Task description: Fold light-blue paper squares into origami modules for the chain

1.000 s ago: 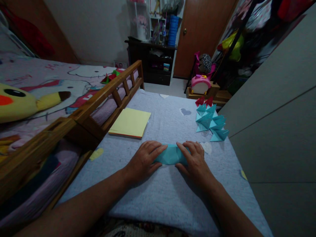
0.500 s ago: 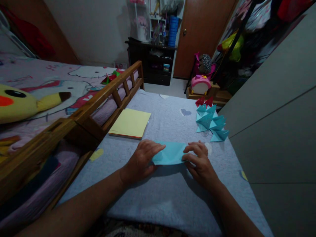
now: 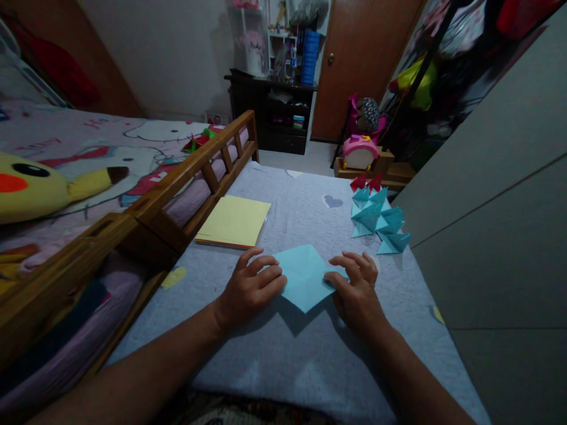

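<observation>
A light blue sheet of origami paper (image 3: 305, 277) is spread between my two hands, its front corner pointing toward me and its back corner away. Crease lines run across its face. My left hand (image 3: 254, 283) pinches the paper's left side between thumb and fingers. At the opposite side, my right hand (image 3: 357, 283) grips the right corner, thumb on top. The paper casts a shadow on the cloth below, so it seems slightly raised. The parts under my fingers are hidden.
Yellow square papers (image 3: 234, 221) lie stacked at the left on the blue bedsheet (image 3: 292, 366). Several folded blue pieces (image 3: 376, 215) and red ones (image 3: 365, 182) stand at the right. A wooden rail (image 3: 208, 156) borders the left; a pale cabinet (image 3: 500, 195) borders the right.
The paper went from a narrow rectangle to a wider diamond shape with corners toward and away from me. Both hands stay on its sides; the left has shifted its fingers.
</observation>
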Available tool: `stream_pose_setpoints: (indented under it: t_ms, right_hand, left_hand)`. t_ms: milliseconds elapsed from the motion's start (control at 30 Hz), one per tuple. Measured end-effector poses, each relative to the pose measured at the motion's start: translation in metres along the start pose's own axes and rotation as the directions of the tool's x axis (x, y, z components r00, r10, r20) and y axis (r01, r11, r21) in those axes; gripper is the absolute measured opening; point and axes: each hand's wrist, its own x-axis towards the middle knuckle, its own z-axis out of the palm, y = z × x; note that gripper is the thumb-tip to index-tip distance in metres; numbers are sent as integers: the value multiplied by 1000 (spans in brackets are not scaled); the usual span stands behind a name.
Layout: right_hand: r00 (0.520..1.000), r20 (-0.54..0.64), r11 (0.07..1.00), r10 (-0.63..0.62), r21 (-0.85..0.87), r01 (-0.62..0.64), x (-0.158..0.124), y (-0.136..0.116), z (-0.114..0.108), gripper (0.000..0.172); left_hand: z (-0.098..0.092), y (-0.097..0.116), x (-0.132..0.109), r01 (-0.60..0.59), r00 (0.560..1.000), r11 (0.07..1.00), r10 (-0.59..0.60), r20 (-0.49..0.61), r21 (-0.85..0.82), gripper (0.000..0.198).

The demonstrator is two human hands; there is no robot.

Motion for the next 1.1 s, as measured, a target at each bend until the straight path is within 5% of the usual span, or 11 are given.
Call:
stream_pose_setpoints:
  t_ms: [200,433,800,967,1100]
  right_hand:
    - [983,0,980,-186,77,186,-1,-17,-3,21]
    - [976,9,976,-217,39,216,-6,-3,8,27]
    - [953,280,953,-119,301,31,-2,16,3,39]
    - [945,315,917,-88,397,-47,-1,19,-1,37]
    - [929,368,890,26,414,-189,-2,20,-3,22]
  left_hand:
    - [0,6,-4,-25,998,995,30,-54,96,16]
    - [1,8,-4,-18,1000,1000,18,-10,12,17]
    - [13,-24,-12,208,958,860,-83,273,-467,33]
    - [10,-23,-12,297,934,827,-146,327,-477,20]
    - [8,-17,-9,444,874,783,-270,404,-437,12]
